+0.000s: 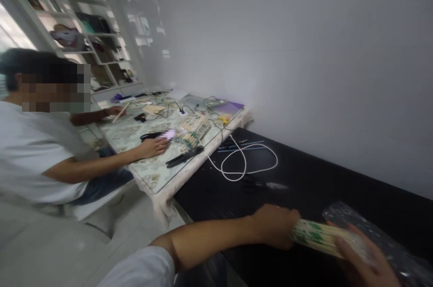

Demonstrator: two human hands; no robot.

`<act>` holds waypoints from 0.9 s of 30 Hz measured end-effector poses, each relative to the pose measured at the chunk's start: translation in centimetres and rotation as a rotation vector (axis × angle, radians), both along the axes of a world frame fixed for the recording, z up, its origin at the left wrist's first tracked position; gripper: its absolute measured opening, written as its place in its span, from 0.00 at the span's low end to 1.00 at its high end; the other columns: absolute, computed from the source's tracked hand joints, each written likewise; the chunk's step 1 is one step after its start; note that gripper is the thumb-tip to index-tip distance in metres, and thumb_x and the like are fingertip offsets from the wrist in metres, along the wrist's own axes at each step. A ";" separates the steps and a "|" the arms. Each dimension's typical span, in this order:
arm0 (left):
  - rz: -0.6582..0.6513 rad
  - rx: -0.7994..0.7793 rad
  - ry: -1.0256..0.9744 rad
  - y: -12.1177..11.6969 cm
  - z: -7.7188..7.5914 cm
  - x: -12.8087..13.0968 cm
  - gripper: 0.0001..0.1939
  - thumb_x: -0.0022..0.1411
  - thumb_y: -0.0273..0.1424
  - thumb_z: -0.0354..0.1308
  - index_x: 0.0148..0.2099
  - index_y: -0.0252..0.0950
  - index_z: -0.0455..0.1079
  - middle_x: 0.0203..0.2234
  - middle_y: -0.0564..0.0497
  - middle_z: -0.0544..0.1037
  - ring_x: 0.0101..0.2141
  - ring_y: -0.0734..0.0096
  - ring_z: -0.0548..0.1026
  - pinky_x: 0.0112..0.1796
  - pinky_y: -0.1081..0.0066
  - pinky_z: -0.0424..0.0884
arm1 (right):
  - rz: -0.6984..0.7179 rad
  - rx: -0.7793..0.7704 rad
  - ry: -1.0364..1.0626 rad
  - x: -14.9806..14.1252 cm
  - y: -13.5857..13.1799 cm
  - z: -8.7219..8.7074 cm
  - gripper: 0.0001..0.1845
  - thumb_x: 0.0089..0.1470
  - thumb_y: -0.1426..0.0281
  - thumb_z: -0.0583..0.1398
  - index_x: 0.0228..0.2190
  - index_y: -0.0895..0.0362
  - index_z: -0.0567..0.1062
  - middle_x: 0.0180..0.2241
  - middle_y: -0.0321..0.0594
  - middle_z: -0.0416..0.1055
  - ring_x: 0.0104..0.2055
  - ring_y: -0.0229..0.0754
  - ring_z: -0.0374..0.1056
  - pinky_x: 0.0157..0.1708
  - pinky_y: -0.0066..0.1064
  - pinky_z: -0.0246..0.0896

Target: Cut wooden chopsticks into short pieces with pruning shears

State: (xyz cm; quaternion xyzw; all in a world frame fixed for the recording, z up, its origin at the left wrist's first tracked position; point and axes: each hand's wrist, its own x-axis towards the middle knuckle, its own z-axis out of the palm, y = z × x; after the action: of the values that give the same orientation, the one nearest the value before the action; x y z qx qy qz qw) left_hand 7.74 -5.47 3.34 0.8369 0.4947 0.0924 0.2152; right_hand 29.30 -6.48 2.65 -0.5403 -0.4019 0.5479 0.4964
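Note:
A pack of wooden chopsticks (316, 236) with green leaf print is held between both hands above the black table. My left hand (277, 226) is closed around its left end. My right hand (365, 251) grips the other end, with the fingers on top and the far side partly hidden. Clear plastic wrapping (382, 237) lies beside and behind my right hand; whether that hand also holds it I cannot tell. A pair of scissors (264, 184) with dark handles lies on the table beyond my left hand.
A white cable (233, 179) loops over the black table (209, 192). On the adjoining cloth-covered table (155, 172) are more chopstick packs (194, 129), black pliers-like tools (185, 156), wires and a purple folder (232, 107). A person (37, 143) sits at left, one hand near the packs.

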 end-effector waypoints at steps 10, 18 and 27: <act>0.178 -0.698 -0.636 2.6 -0.5 0.5 0.30 0.39 0.38 0.74 0.47 0.38 0.76 0.41 0.52 0.81 0.46 0.54 0.79 0.50 0.57 0.74 | 0.048 -0.151 0.141 -3.5 0.8 0.1 0.35 0.37 0.57 0.77 0.47 0.56 0.78 0.41 0.46 0.83 0.48 0.60 0.79 0.47 0.45 0.78; 0.306 -0.856 -1.183 3.3 -2.9 0.0 0.35 0.33 0.32 0.77 0.49 0.35 0.80 0.43 0.48 0.83 0.49 0.54 0.78 0.59 0.50 0.67 | 0.001 -0.149 0.072 -5.3 3.6 1.4 0.19 0.41 0.54 0.72 0.32 0.54 0.83 0.38 0.43 0.84 0.49 0.61 0.78 0.48 0.47 0.77; 0.275 -0.754 -1.289 2.6 -2.2 0.2 0.34 0.35 0.29 0.77 0.50 0.34 0.78 0.42 0.47 0.82 0.46 0.57 0.78 0.56 0.52 0.69 | 0.132 -0.116 0.095 -6.0 3.3 -0.9 0.24 0.47 0.51 0.69 0.41 0.54 0.82 0.39 0.43 0.83 0.50 0.60 0.77 0.51 0.49 0.73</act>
State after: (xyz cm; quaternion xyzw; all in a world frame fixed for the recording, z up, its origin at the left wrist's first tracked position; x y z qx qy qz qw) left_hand 7.95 -2.91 1.10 0.4178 0.3689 0.4137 0.7199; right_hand 23.27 -3.16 1.80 -0.5137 -0.3802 0.6267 0.4458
